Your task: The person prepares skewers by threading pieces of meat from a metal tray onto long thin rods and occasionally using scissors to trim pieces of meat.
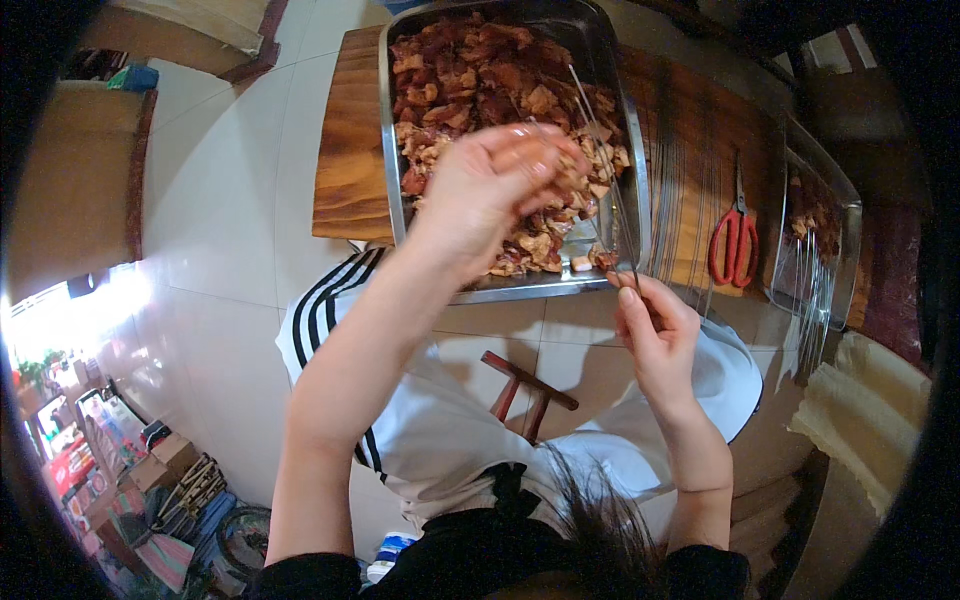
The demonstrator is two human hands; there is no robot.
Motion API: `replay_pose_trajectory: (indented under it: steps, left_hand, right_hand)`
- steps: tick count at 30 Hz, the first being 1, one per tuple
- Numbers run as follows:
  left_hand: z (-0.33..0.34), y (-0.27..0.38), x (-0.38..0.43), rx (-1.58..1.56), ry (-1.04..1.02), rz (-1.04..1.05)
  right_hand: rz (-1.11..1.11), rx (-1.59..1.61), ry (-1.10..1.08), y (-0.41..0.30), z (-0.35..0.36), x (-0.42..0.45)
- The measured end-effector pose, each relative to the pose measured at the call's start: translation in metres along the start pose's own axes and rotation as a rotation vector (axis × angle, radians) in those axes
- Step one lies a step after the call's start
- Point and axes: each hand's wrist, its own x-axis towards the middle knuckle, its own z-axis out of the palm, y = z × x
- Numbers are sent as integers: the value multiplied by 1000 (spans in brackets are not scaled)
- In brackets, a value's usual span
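A deep metal tray (388,142) full of cut, marinated-looking meat pieces (480,67) lies before me. Over its near half is my left hand (499,172), blurred, with fingers curled close to the meat; whether they grip a piece is hidden. My right hand (658,330), just outside the tray's near right corner, pinches thin metal skewers (616,195) between thumb and fingers. They slant up and leftward across the tray, their tips above the meat. At the near right of the tray a patch of bare bottom shows beside a few small pieces.
Under the tray is a wooden tabletop (349,150). Several loose skewers (667,187) and red-handled scissors (733,240) lie on its right. Farther right, a second metal tray (855,247) holds meat and loaded skewers (806,277). A dark red wooden frame (529,382) stands between my knees.
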Motion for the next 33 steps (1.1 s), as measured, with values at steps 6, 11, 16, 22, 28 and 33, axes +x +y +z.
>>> replay_pose_trajectory:
  steps: [6, 11, 16, 22, 28, 33]
  left_hand:
    - [22, -39, -11, -72, 30, -116]
    - [-6, 11, -1, 1099, 27, 242]
    - [-49, 24, 24, 1933, 442, 648]
    - [-36, 18, 10, 1793, 207, 455]
    - [-23, 36, 1, 597, 88, 14]
    - [-28, 37, 5, 117, -45, -49]
  right_hand:
    - [56, 35, 48, 3, -3, 2]
    - [59, 73, 71, 0, -6, 5]
    - [51, 100, 91, -1, -2, 7]
    - [66, 122, 76, -3, -7, 10]
    - [60, 147, 17, -3, -10, 6]
    - [17, 104, -12, -2, -7, 3]
